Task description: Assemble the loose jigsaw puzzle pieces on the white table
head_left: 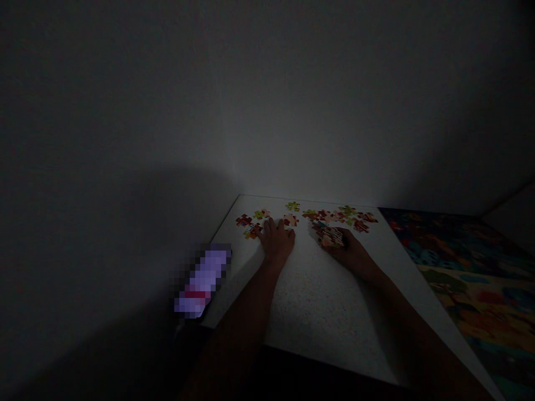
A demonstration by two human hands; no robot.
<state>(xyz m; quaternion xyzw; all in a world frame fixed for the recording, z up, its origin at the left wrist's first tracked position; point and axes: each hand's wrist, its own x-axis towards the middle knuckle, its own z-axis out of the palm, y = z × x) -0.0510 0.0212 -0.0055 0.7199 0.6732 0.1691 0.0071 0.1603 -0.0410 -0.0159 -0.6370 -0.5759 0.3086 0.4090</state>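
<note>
Colourful jigsaw puzzle pieces lie in loose groups along the far part of a white table (317, 289). My left hand (277, 240) rests with spread fingers near the left group of puzzle pieces (244, 221), its fingertips close to a pinkish puzzle piece (291, 219). In my right hand (349, 249) is a patterned puzzle piece stack (331, 236), brown and cream with stripes, held just above or on the table; the dim light hides how many pieces it has. Beyond that hand lies the right group of puzzle pieces (346, 211), red, pink and green.
A phone with a lit, blurred screen (204, 278) lies at the table's left edge. White walls (292, 111) close in behind and on the left. To the right, beside the table, spreads a colourful printed mat (472, 278). The scene is dim.
</note>
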